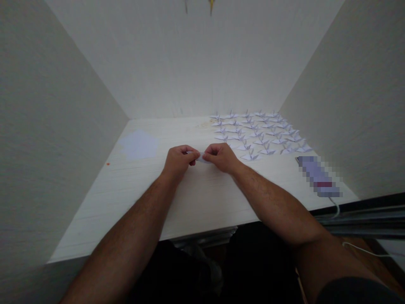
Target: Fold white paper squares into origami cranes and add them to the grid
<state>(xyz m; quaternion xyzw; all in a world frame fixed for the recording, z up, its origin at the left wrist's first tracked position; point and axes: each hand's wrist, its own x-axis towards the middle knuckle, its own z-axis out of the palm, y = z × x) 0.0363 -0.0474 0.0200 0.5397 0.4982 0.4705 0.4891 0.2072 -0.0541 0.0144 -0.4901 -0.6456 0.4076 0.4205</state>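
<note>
Between my two hands, just above the middle of the white table, is a small folded piece of white paper [201, 157]. My left hand [180, 159] pinches its left end between thumb and fingers. At the other end, my right hand [220, 156] grips it the same way. Fingers cover most of the paper, so its exact folded shape cannot be made out. Several white origami cranes [251, 157] stand in rows just beyond and to the right of my right hand. Off to the left of my left hand lies a pile of white paper sheets [139, 144].
A pixelated flat device [319, 176] with a white cable [338, 209] lies near the table's right edge. The white table [126, 202] meets walls at the left, back and right. A tiny orange speck [108, 164] sits by the left edge.
</note>
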